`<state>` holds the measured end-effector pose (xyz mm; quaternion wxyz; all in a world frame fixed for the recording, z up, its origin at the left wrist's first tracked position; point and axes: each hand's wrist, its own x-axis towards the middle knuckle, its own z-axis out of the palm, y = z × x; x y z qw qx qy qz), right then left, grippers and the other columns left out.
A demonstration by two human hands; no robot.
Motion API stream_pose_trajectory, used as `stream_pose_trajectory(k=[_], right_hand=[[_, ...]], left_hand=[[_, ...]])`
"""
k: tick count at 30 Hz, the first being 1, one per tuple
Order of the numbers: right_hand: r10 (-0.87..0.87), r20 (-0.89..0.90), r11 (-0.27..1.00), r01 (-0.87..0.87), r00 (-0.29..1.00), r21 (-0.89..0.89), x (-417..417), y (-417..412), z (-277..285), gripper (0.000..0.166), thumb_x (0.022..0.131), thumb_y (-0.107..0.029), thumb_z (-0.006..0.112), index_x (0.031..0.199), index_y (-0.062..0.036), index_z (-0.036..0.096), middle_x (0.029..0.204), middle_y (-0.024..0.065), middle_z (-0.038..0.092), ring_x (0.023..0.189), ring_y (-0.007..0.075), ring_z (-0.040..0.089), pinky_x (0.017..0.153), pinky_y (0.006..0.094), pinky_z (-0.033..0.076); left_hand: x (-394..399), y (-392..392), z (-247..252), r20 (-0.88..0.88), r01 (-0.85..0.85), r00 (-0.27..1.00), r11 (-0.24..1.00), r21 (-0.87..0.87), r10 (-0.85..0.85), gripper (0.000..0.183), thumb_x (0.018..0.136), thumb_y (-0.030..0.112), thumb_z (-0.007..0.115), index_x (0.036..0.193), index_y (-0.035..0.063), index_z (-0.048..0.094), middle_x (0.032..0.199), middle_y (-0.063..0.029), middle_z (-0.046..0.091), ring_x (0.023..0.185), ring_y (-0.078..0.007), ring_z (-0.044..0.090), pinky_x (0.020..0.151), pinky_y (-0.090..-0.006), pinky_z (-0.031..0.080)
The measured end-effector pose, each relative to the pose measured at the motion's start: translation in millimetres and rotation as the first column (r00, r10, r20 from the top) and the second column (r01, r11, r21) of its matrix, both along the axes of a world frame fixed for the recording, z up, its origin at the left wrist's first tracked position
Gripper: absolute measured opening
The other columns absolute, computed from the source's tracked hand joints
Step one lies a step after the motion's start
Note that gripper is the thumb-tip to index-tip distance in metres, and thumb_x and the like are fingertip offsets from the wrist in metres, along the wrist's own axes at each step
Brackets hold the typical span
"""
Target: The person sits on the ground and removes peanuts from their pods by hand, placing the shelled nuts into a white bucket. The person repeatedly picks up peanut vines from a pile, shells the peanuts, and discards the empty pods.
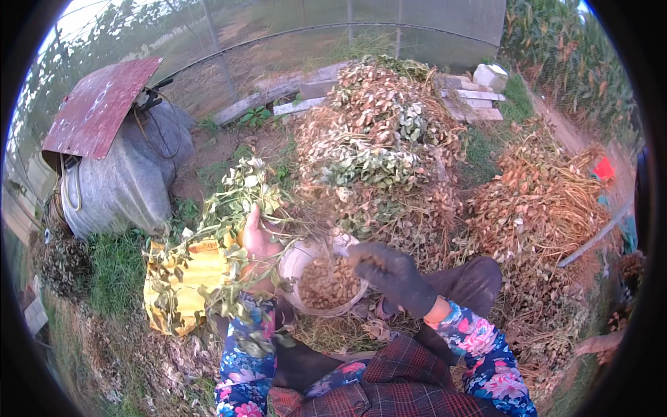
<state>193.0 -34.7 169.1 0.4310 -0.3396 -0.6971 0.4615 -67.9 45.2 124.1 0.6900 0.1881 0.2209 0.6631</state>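
Note:
My left hand (259,240), bare, grips a bunch of leafy peanut plants (221,206), green and drooping over the wrist. Their thin roots (323,229) stretch right across the top of a whitish plastic bucket (293,266). Unshelled peanuts (331,284) lie inside the bucket, which stands between my bent legs. In a dark glove, my right hand (388,273) hovers at the bucket's right rim, near the root ends. Its fingers are curled and blurred; whether they hold anything is hidden.
A large heap of drying peanut plants (375,140) rises ahead, with another heap (542,198) at right. A yellow sack (185,286) lies left of my arm. Beyond it stands a grey-covered bulk (125,172) under a red board (104,107). A pale pole (594,234) slants at right.

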Motion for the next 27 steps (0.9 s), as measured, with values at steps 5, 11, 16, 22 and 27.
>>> stream_pose_trajectory(k=[5,11,16,22,27], right_hand=[[-0.192,-0.064,0.975,0.197,0.979,0.098,13,55,-3,0.036,0.079,-0.021,0.065,0.11,-0.0053,0.057,0.098,0.008,0.062,0.088,0.0151,0.059,0.08,0.0277,0.047],[0.064,0.256,0.996,-0.078,0.965,0.041,-20,79,-11,0.072,0.069,-0.054,0.066,0.119,-0.007,0.049,0.113,0.0121,0.057,0.103,0.0236,0.056,0.086,0.0346,0.043],[0.011,0.304,0.998,-0.031,0.953,0.059,-55,71,-35,0.056,0.072,-0.037,0.071,0.116,-0.0059,0.052,0.101,0.0108,0.062,0.091,0.0201,0.059,0.08,0.0317,0.045],[-0.042,-0.233,0.962,-0.023,0.971,-0.272,-54,88,-55,0.037,0.072,-0.002,0.069,0.105,0.0038,0.055,0.089,0.0054,0.062,0.078,0.0106,0.057,0.07,0.0248,0.046],[-0.198,-0.351,0.907,0.035,0.915,-0.42,-41,100,-54,0.033,0.075,0.003,0.062,0.107,0.0014,0.056,0.092,0.0037,0.062,0.077,0.0087,0.057,0.069,0.0218,0.047]], left_hand=[[-22,-2,7,-0.081,0.141,0.988,0.988,0.069,-0.135,0.039,0.091,0.038,0.038,0.114,0.0077,0.048,0.098,-0.0165,0.059,0.096,-0.0369,0.055,0.083,-0.0518,0.042],[3,9,1,-0.016,0.238,0.971,0.971,0.031,-0.238,0.033,0.091,0.025,0.04,0.111,-0.0001,0.049,0.092,-0.0152,0.061,0.081,-0.0305,0.06,0.078,-0.0485,0.048],[-3,14,-11,-0.135,0.26,0.953,0.96,-0.099,-0.272,0.035,0.091,0.026,0.037,0.108,-0.0022,0.05,0.088,-0.0208,0.062,0.081,-0.0319,0.061,0.077,-0.0422,0.049],[1,5,-34,-0.162,0.033,0.985,0.983,-0.18,-0.063,0.032,0.087,0.031,0.048,0.102,0.0035,0.054,0.09,-0.0187,0.062,0.083,-0.031,0.061,0.075,-0.0421,0.049],[13,-28,-50,-0.119,0.017,0.992,0.99,-0.139,-0.034,0.034,0.088,0.033,0.05,0.101,0.0014,0.054,0.092,-0.0182,0.061,0.09,-0.0334,0.059,0.084,-0.0441,0.047]])
